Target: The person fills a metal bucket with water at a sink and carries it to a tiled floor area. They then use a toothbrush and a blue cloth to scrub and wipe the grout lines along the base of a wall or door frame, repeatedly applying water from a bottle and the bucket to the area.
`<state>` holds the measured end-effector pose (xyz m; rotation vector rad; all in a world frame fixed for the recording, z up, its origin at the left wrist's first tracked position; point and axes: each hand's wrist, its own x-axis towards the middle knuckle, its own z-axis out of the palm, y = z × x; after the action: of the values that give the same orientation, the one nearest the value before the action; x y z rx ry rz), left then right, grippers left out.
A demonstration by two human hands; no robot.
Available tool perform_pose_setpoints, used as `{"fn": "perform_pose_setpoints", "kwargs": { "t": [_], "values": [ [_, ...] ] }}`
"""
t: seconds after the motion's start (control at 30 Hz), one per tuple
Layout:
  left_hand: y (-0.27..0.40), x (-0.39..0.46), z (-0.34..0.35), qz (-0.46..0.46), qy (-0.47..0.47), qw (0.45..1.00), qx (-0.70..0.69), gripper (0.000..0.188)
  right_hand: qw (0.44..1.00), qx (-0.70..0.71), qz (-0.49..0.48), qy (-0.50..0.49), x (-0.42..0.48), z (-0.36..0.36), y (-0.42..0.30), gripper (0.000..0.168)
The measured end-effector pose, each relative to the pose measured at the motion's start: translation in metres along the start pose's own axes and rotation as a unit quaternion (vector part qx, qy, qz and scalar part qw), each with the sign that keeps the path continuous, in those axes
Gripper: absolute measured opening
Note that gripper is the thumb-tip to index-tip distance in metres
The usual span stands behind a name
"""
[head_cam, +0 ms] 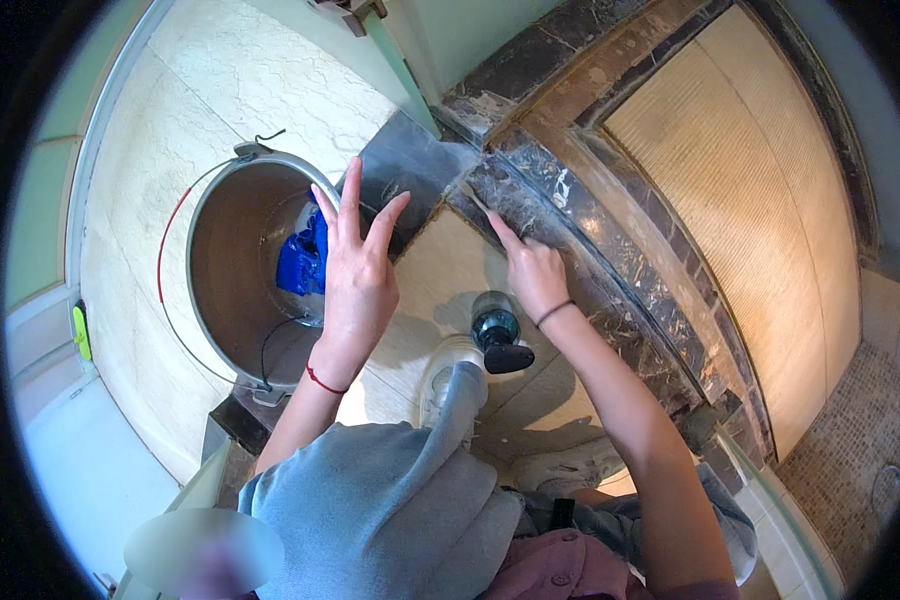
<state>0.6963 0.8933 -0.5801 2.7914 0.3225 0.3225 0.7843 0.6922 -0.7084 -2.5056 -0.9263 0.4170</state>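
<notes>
My left hand (360, 255) is raised with its fingers spread, over the right rim of a metal bucket (229, 225), and holds nothing. Inside the bucket lie a wet blue cloth (297, 264) and what looks like some water. My right hand (538, 271) grips a small thin tool (471, 193), perhaps a brush or scraper; its tip is at the corner joint of the dark marble edging (499, 187). Between my forearms, near my shoe, stands a clear bottle (493, 322) with a black spray or pump head.
A pale door edge (405, 82) stands above the joint. Dark marble steps (585, 202) run down the right, beside a ribbed beige floor panel (750, 195). Pale stone tiles (270, 67) lie at the left, with a lime-green object (82, 330) by the left frame.
</notes>
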Motion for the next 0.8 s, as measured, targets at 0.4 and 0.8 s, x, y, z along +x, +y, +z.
{"fn": "perform_pose_setpoints", "kwargs": {
  "t": [0.4, 0.8],
  "values": [
    [0.001, 0.0, -0.002, -0.01, -0.003, 1.0, -0.02, 0.067, 0.999, -0.002, -0.013, -0.031, -0.001, -0.005, -0.005, 0.067],
    [0.003, 0.001, -0.005, 0.003, -0.011, 1.0, -0.014, 0.06, 0.999, -0.045, 0.001, 0.0, 0.035, -0.017, 0.011, 0.065]
  ]
}}
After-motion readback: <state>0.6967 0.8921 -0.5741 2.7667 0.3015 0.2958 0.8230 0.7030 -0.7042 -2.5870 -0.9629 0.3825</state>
